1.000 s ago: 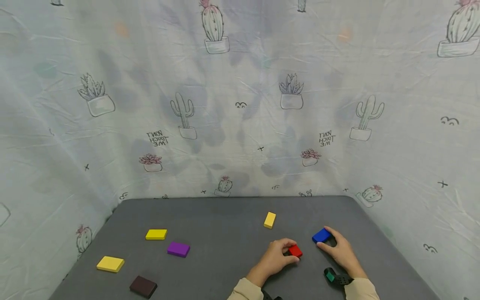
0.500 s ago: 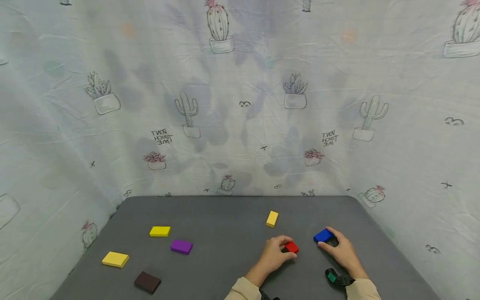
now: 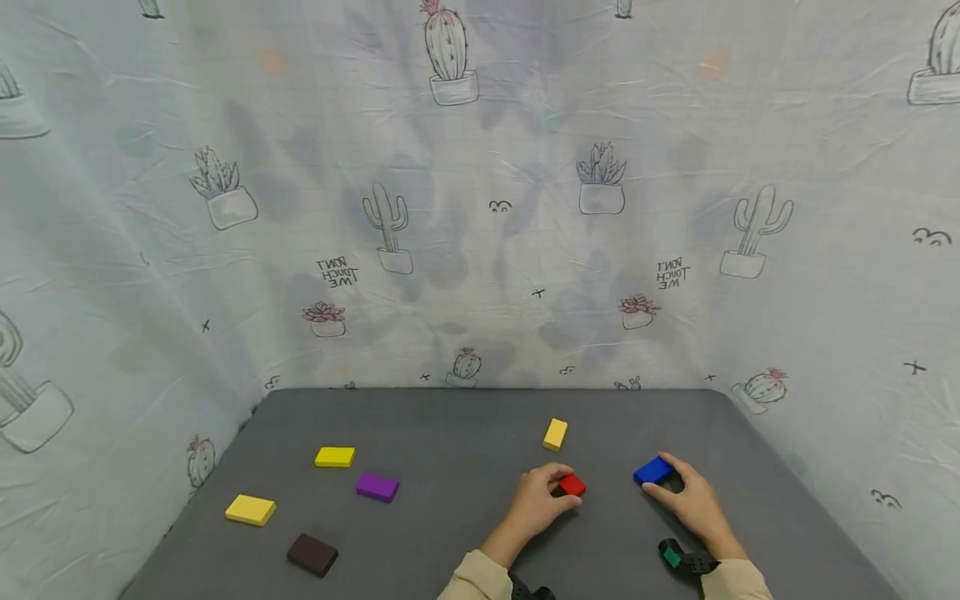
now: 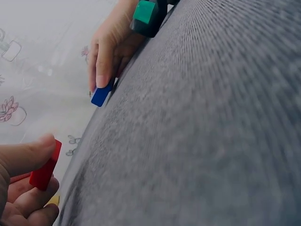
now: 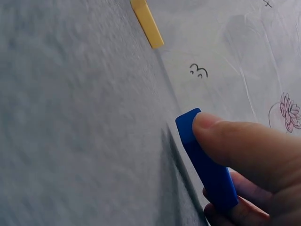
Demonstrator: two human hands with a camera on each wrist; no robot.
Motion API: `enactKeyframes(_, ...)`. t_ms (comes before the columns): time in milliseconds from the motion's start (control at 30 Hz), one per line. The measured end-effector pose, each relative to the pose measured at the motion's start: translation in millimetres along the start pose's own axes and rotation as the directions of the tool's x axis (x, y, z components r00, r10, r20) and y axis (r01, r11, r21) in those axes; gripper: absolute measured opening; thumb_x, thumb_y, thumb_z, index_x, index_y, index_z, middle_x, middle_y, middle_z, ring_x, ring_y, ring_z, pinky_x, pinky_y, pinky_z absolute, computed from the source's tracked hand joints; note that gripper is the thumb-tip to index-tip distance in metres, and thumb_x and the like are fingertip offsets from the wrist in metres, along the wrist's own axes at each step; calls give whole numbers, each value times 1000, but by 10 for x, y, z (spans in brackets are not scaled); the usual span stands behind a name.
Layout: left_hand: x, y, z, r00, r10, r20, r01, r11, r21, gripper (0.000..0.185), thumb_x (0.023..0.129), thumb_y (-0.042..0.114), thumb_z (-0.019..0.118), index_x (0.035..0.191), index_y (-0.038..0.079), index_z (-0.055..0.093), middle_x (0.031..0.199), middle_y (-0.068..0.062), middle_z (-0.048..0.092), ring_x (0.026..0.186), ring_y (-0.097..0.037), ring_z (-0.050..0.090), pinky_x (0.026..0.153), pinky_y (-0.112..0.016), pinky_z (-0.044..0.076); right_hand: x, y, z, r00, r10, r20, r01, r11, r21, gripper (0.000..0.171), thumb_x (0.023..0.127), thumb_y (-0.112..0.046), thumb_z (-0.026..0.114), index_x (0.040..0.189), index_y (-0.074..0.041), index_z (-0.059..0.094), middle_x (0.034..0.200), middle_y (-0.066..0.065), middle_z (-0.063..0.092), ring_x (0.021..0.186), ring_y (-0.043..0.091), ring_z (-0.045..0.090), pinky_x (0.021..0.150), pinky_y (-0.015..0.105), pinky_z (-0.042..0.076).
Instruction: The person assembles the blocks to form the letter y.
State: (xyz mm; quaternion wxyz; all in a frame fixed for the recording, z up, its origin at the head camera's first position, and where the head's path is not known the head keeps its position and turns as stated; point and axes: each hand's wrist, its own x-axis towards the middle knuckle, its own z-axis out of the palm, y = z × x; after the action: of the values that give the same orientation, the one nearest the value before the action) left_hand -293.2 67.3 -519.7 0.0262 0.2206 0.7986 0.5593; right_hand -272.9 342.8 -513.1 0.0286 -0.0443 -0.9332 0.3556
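Left hand (image 3: 534, 504) pinched red block (image 3: 572, 485); right hand (image 3: 690, 502) gripped blue block (image 3: 652, 472), lower right. Five other blocks lay ungathered on worktop (image 3: 465, 433).

Grey felt-like table mat (image 3: 465, 517), plain. Blocks: one red block (image 3: 572, 484); one blue block (image 3: 652, 471); one small yellow block (image 3: 556, 434); two flat yellow blocks (image 3: 334, 457) and (image 3: 251, 510); one purple block (image 3: 377, 487); one dark brown block (image 3: 312, 554). Backdrop cloth (image 3: 480, 192): pale blue-white, printed with grey-outlined potted cacti, pink-flowered succulents, small black crosses and mirrored lettering. Sleeves (image 3: 472, 582): beige. Wrist strap (image 3: 686, 558): black with a green patch.
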Motion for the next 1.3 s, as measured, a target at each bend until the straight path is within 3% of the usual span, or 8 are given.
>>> enactKeyframes(233,-35,-12,-77,1000,7,-11,-7,1000,26,44,75,12,80,114,-2,64,115,-13,66,106,-26,65,85,-29,55,-2,-51,97,999,-38,-8,38,999,-8,82,83,-46,69,143,0,37,143,35,33,128,54,35,98,65,36)
enactKeyframes(667,-91,24,-167,999,-40,-29,42,998,45,43,75,11,79,113,-1,64,115,-13,67,105,-26,66,85,-31,55,45,-265,308,995,-89,44,87,995,44,79,82,-43,71,143,-3,39,144,32,36,130,51,36,100,63,36)
enactKeyframes(1300,-128,30,-278,998,-32,-58,36,997,65,41,76,9,79,112,-3,64,113,-15,67,105,-28,65,86,-34,55,195,-587,587,983,-178,32,176,982,70,75,80,-40,74,140,-6,45,140,27,43,129,47,40,101,64,35)
